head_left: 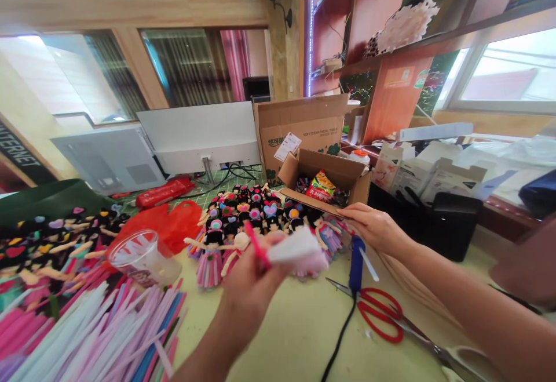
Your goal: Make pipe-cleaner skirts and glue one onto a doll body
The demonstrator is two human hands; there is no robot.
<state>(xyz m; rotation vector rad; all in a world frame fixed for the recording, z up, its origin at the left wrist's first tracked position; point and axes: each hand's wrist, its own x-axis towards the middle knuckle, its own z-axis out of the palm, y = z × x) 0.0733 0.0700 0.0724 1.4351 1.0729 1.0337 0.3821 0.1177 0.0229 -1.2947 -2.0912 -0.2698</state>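
My left hand (249, 292) is closed round a small piece with a white and pale pink skirt-like part (299, 248) and a bright pink stem; it is blurred. My right hand (376, 228) reaches to the front edge of an open cardboard box (319, 201), fingers pressed together; what they pinch, if anything, is unclear. Just below it is a blue glue gun (356, 263) with a black cord. Red-handled scissors (382, 315) lie beside the gun. Behind my left hand stand several small black-haired dolls in striped skirts (209, 269).
Pipe cleaners (108, 335) in pink, white and blue pile up at left, by a clear plastic cup (141, 257) and a red plastic bag (176, 228). More dolls (56, 243) lie at far left. Monitors (204, 135) and a large carton (304, 121) stand behind. Metal shears (434, 347) lie front right.
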